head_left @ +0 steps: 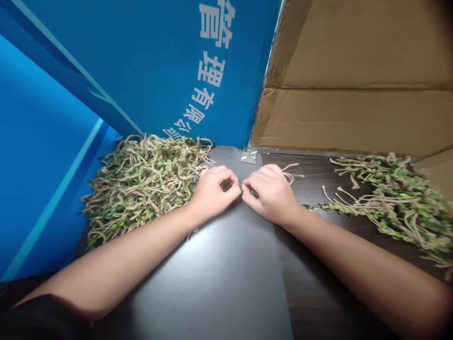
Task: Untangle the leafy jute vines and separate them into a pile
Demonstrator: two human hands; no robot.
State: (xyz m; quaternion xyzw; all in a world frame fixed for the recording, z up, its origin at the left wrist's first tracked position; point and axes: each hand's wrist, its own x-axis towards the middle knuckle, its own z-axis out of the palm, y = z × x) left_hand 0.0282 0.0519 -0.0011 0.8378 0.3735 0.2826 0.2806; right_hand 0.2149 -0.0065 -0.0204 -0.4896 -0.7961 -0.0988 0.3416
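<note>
My left hand and my right hand meet over the middle of the table, thumb and fingertips pinched on each. Between their fingertips shows a small bit of a leafy twine strand, mostly covered by the fingers. Loose tan twine ends stick out behind my right hand; whether they belong to that strand I cannot tell. A large heap of twine strands with green leaves lies just left of my left hand.
A second pile of leafy twine strands spreads on the dark wood-grain tabletop at right. The grey mat lies under my hands. A blue panel with white characters and a cardboard wall stand behind; a small clear packet rests near their corner.
</note>
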